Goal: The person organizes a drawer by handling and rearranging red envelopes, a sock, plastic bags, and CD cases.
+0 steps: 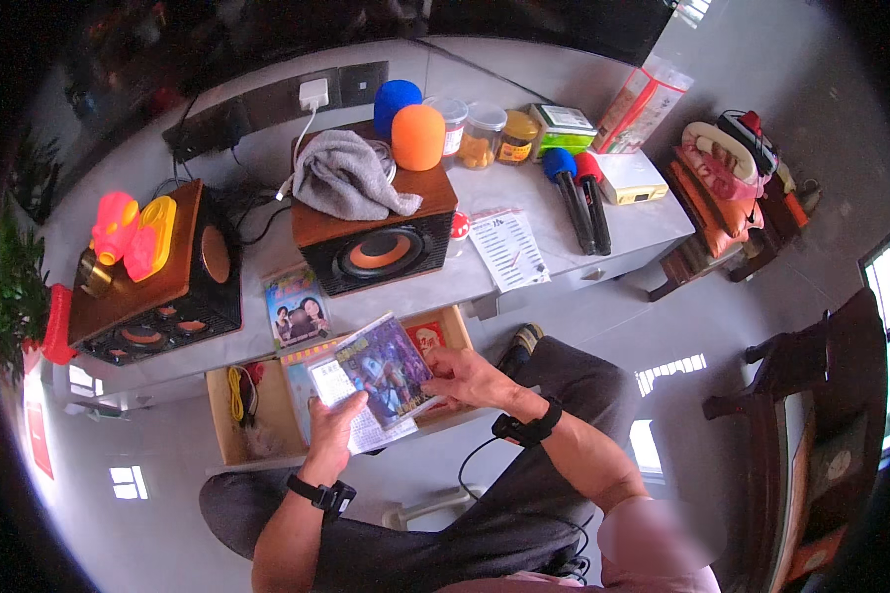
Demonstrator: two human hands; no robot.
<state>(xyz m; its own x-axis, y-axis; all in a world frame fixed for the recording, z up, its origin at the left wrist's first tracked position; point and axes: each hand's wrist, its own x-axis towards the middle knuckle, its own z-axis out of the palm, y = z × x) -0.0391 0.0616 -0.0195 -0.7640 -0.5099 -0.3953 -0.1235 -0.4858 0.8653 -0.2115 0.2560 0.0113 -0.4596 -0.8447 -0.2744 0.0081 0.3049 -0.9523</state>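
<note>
Above an open wooden drawer (456,324), my left hand (334,426) grips a white printed sheet in a clear sleeve (367,434) by its lower left side. A disc sleeve with a purple and blue picture (386,370) overlaps that sheet, and my right hand (463,378) holds it at the right edge. In the drawer lie a yellow coiled cable (235,393), dark cords, and a red printed item (424,337). Another picture sleeve showing two people (297,307) rests on the cabinet top behind the drawer. Both wrists wear black bands.
On the marble-look cabinet stand two wooden speakers (374,256) (141,296), a grey cloth (348,174), jars (482,133), two microphones (575,207) and a printed list (509,248). A stool with cushions (716,200) is at the right. A wooden chair (823,385) stands nearer.
</note>
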